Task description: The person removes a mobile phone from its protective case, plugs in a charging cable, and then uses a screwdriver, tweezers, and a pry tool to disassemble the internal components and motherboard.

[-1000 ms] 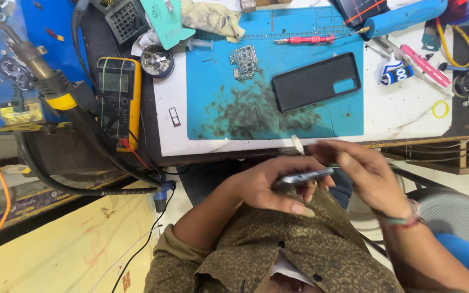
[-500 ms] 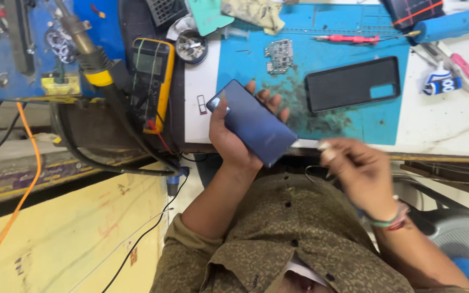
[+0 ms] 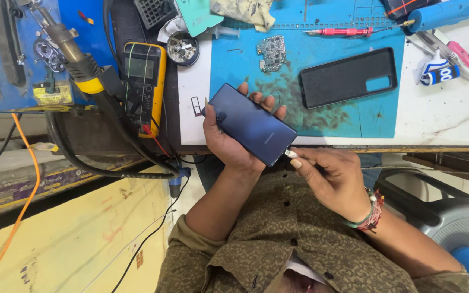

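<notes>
Phone held off the bench, small white piece at its bottom edge

My left hand [image 3: 229,142] wraps the dark blue phone [image 3: 251,123] back-up above the bench [image 3: 441,116] edge, fingers curled over its far side. My right hand [image 3: 332,176] pinches a small white piece [image 3: 290,154] against the phone's lower end, fingertips closed. A skewed push there could jam it; a loose grip could drop the phone.

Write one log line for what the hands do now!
left hand: holds blue phone | right hand: pinches small white piece at phone's edge
</notes>
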